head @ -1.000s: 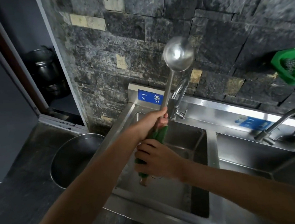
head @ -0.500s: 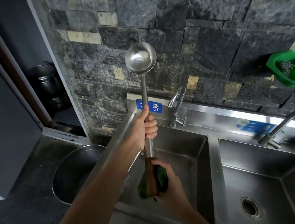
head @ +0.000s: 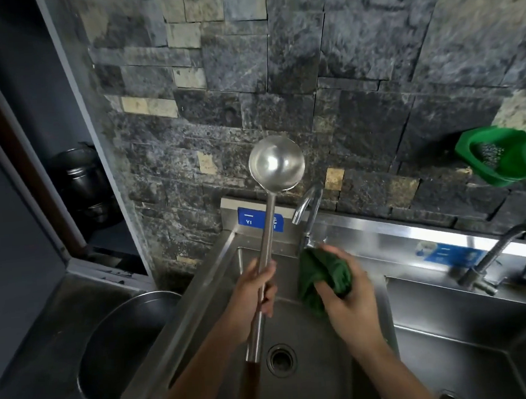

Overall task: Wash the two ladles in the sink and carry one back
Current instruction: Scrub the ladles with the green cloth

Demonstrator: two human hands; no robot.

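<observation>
Over the sink (head: 302,394), hands grip ladle (head: 276,163) and cloth (head: 321,276).

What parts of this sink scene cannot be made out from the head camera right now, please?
- Second ladle: not in the head view at all.
- Ladle handle end: cut off by the bottom edge.
- Right hand fingers: partly hidden by the green cloth.
- Tap base: hidden behind the cloth.
- Green basket contents: too blurred to identify.
</observation>
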